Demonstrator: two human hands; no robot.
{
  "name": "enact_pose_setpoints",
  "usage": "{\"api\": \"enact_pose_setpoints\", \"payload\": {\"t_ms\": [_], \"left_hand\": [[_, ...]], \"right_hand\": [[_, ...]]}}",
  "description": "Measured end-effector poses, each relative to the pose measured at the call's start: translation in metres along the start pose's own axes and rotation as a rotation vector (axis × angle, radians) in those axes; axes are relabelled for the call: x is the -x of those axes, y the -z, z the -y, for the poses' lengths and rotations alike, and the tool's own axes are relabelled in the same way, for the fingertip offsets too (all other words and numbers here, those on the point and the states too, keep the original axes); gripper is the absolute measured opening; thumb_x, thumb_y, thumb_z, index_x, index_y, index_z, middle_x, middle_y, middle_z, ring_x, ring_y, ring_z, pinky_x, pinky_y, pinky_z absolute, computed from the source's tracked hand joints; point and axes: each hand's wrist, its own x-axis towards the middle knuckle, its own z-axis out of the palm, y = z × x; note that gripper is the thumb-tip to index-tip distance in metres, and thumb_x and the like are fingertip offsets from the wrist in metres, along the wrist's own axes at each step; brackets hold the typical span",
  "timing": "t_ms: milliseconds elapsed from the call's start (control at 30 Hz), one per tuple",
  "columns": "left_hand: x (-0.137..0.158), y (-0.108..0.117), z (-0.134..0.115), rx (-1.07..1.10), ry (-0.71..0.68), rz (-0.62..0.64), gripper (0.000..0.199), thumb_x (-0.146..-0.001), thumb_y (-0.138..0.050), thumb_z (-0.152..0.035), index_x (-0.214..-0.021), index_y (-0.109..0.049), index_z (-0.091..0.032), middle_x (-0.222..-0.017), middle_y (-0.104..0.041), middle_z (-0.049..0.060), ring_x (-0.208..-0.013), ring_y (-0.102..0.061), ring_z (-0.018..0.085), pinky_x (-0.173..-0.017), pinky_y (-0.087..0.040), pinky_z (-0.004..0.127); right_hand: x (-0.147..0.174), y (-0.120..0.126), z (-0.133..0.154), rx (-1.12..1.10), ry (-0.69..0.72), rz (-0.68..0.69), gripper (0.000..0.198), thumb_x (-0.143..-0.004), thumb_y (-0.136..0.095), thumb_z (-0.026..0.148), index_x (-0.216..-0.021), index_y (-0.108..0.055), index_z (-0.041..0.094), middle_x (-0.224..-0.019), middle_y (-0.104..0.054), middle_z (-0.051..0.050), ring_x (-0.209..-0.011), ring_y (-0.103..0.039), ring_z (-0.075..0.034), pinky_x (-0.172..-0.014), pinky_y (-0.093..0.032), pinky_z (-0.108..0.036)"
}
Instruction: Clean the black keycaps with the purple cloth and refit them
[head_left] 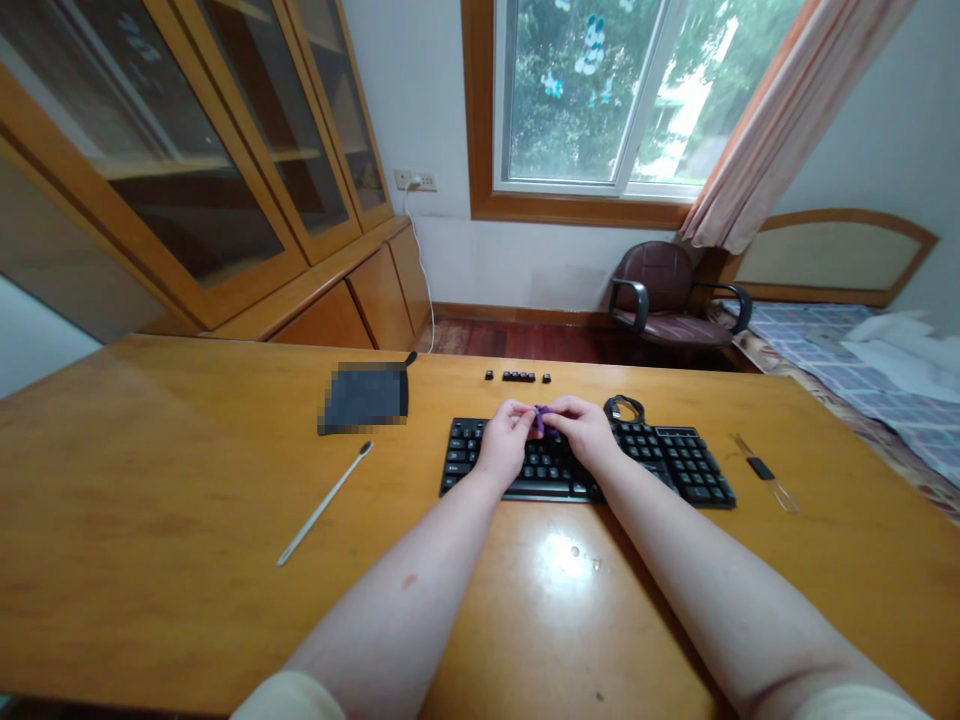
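Note:
Above the upper middle of a black keyboard (pixel 551 488), both my hands meet around a small purple piece (pixel 541 420) that looks soft; its kind is unclear. My left hand (pixel 506 435) pinches it from the left, fingers closed. From the other side my right hand (pixel 583 428) grips it between thumb and fingers. The hands cover part of the keys beneath. Several loose black keycaps (pixel 519 377) lie in a row beyond the keyboard, with a single keycap (pixel 489 375) to the left and another keycap (pixel 547 378) to the right.
A coiled black cable (pixel 624 409) rests behind the keyboard. Right of it lies a wire keycap puller (pixel 760 468) with a black grip. A long-handled brush (pixel 324 505) and a dark pouch (pixel 365 396) are on the left of the wooden table (pixel 187 520).

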Motion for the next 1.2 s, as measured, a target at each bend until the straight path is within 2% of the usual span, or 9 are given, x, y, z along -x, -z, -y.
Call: {"api": "enact_pose_setpoints", "payload": {"t_ms": [167,300,467,600,800,1067,1200], "left_hand": [[-0.0014,-0.0001,0.0011,0.022,0.017,-0.034,0.029,-0.071,-0.065,-0.042,-0.080,-0.053,-0.016,-0.064,-0.060,-0.002,-0.056,-0.057,0.009,-0.062,-0.048,0.024],[-0.0025,0.0009,0.0038,0.003,0.000,-0.042,0.029,-0.073,-0.063,-0.043,-0.081,-0.054,-0.016,-0.069,-0.062,-0.001,-0.057,-0.058,0.008,-0.060,-0.047,0.022],[-0.0014,-0.0009,0.0003,0.003,0.019,-0.046,0.029,-0.072,-0.064,-0.041,-0.080,-0.054,-0.015,-0.060,-0.058,-0.003,-0.053,-0.056,0.008,-0.059,-0.046,0.022],[-0.0006,-0.0025,-0.0028,0.022,0.025,-0.052,0.028,-0.072,-0.064,-0.040,-0.081,-0.055,-0.015,-0.059,-0.057,-0.003,-0.053,-0.055,0.008,-0.059,-0.046,0.022],[0.0006,-0.0025,-0.0037,0.013,-0.012,-0.025,0.029,-0.067,-0.069,-0.028,-0.090,-0.057,-0.015,-0.079,-0.062,0.001,-0.064,-0.058,0.008,-0.065,-0.048,0.023],[0.0012,0.0002,-0.0024,-0.012,-0.030,-0.016,0.030,-0.078,-0.059,-0.032,-0.104,-0.063,-0.017,-0.084,-0.065,0.004,-0.063,-0.055,0.008,-0.068,-0.049,0.023],[0.0020,-0.0007,-0.0047,-0.020,0.010,-0.006,0.034,-0.076,-0.062,-0.029,-0.107,-0.064,-0.018,-0.093,-0.066,0.005,-0.068,-0.058,0.009,-0.071,-0.050,0.025]], "right_hand": [[0.0014,-0.0018,-0.0022,-0.016,-0.034,0.025,0.020,-0.061,-0.074,0.035,-0.073,-0.070,0.019,-0.074,-0.069,-0.003,-0.072,-0.063,-0.018,-0.072,-0.050,-0.034],[0.0026,-0.0029,-0.0015,0.028,0.007,0.068,0.027,-0.058,-0.076,0.032,-0.082,-0.072,0.021,-0.082,-0.070,-0.004,-0.079,-0.064,-0.020,-0.079,-0.049,-0.036],[0.0021,-0.0002,-0.0025,0.078,0.039,0.011,0.018,-0.062,-0.073,0.035,-0.071,-0.072,0.020,-0.074,-0.070,-0.004,-0.073,-0.063,-0.019,-0.076,-0.050,-0.037],[0.0023,-0.0019,-0.0028,0.050,0.007,-0.027,0.019,-0.062,-0.072,0.036,-0.071,-0.071,0.020,-0.074,-0.070,-0.004,-0.071,-0.064,-0.019,-0.072,-0.052,-0.035],[0.0034,-0.0026,-0.0025,0.008,0.003,-0.030,0.020,-0.062,-0.072,0.034,-0.077,-0.072,0.020,-0.080,-0.071,-0.004,-0.077,-0.065,-0.020,-0.078,-0.051,-0.037],[0.0037,-0.0044,0.0032,-0.043,-0.073,-0.057,0.023,-0.062,-0.072,0.035,-0.078,-0.069,0.019,-0.076,-0.071,-0.004,-0.070,-0.064,-0.019,-0.072,-0.052,-0.036],[0.0044,-0.0058,0.0030,-0.070,-0.072,-0.029,0.022,-0.062,-0.073,0.035,-0.076,-0.069,0.019,-0.073,-0.070,-0.003,-0.066,-0.063,-0.017,-0.068,-0.052,-0.034]]}}
